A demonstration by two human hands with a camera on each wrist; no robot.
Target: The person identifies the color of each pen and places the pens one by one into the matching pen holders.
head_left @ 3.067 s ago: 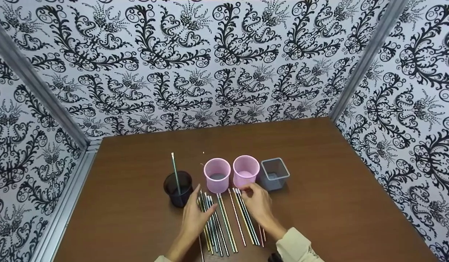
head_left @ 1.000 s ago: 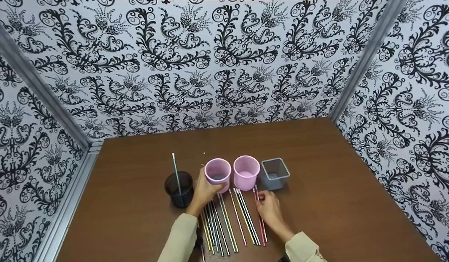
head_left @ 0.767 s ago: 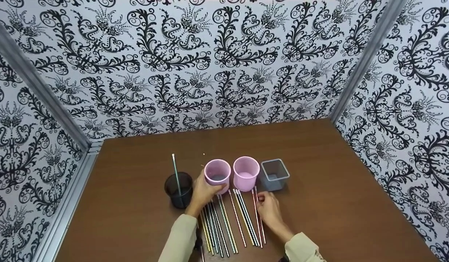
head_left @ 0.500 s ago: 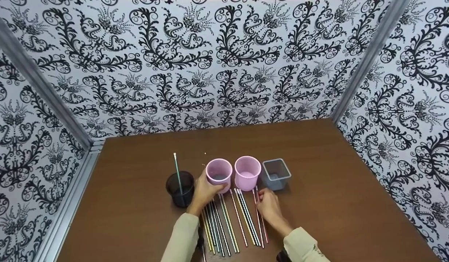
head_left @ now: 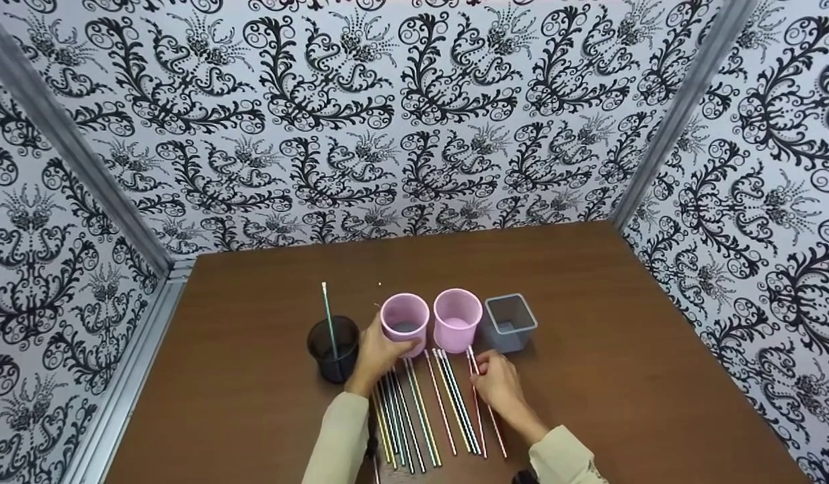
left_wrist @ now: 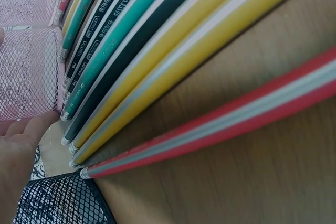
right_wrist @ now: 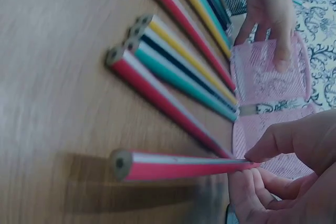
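Observation:
My right hand [head_left: 498, 383] pinches a red-and-white striped pencil [right_wrist: 173, 167] near its far end. The pencil's unsharpened end is raised over the table, with a shadow below it. Another red pencil [right_wrist: 152, 90] lies just left of it. My left hand [head_left: 377, 353] holds the left pink mesh pencil cup [head_left: 406, 306], thumb at its front and fingers round its left side. Beside it stands a second pink mesh pencil cup [head_left: 458, 302]. Several yellow, green and dark striped pencils [left_wrist: 157, 66] lie side by side before the cups, partly under my left forearm.
A black mesh pencil cup [head_left: 333, 370] with one green pencil [head_left: 329, 316] leaning in it stands at the left. At the right is a square grey container [head_left: 510, 329]. Patterned walls [head_left: 401, 134] enclose the brown table [head_left: 589, 302] at the back and sides.
My left hand has gone from over the pencils to the left pink pencil cup. My right hand has shifted right to the red pencil, whose near end has swung right.

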